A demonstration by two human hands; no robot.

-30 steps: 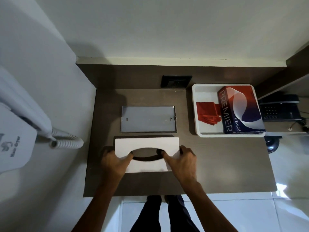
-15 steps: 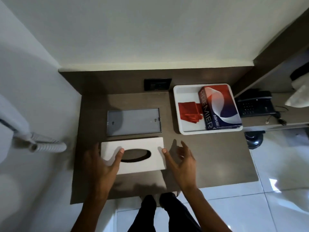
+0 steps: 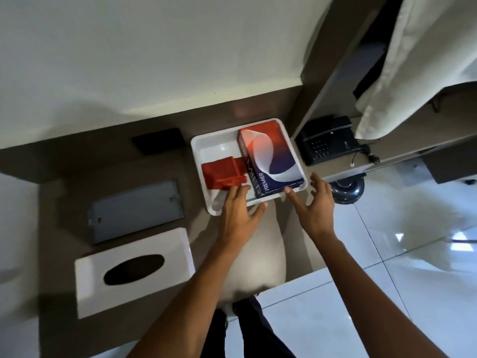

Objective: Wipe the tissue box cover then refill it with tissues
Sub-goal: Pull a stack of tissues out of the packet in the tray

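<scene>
Motion-blurred throughout. Tissue pack reads "PREMIER", in white tray beside red cloth. Left hand spread, fingertips at cloth, grip unclear. Right hand spread, empty. White tissue box cover on counter, lower left, untouched.

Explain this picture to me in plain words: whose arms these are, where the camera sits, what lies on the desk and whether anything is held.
There is no machine here. A camera worn on a person's head looks down at their bare arms. On the brown desk lie a white tissue box cover with an oval slot, a grey plate beside it, and a white tray. In the tray are a folded red cloth and a Premier tissue pack. A black telephone sits further right. The left hand reaches over the tray's near rim toward the cloth; the right hand is spread by the pack. Both are open, holding nothing.
</scene>
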